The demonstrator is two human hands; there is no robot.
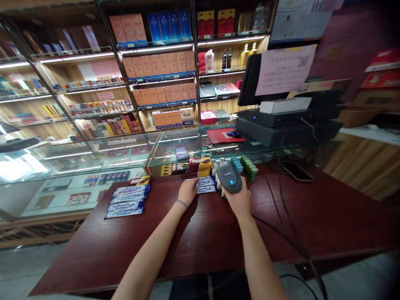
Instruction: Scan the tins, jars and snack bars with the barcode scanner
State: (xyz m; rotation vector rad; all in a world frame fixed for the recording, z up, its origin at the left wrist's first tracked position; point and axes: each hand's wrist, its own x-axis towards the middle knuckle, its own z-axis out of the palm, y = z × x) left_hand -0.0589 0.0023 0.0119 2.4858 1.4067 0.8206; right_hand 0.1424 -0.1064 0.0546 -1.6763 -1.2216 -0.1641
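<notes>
My right hand [240, 201] is wrapped round a dark barcode scanner [229, 178] with a lit blue light on its head. At the middle of the counter, my left hand [187, 191] has its fingers closed at the left end of some blue-and-white wrapped bars [206, 184]; the fingertips are partly hidden. Behind these bars stands a stack of yellow-and-brown packets [200, 166]. Blue-topped small tubs [236, 163] and green ones [249, 167] stand in rows behind the scanner. Off to the left lies a spread of several more blue-and-white wrapped bars [127, 202].
The dark red counter [200, 250] meets a glass display case [175, 139]. A phone [296, 171] lies on the right, near hanging cables [283, 196]. A monitor and till [271, 129] stand behind, beside a mouse [233, 134] on a red pad. Stocked shelves line the back.
</notes>
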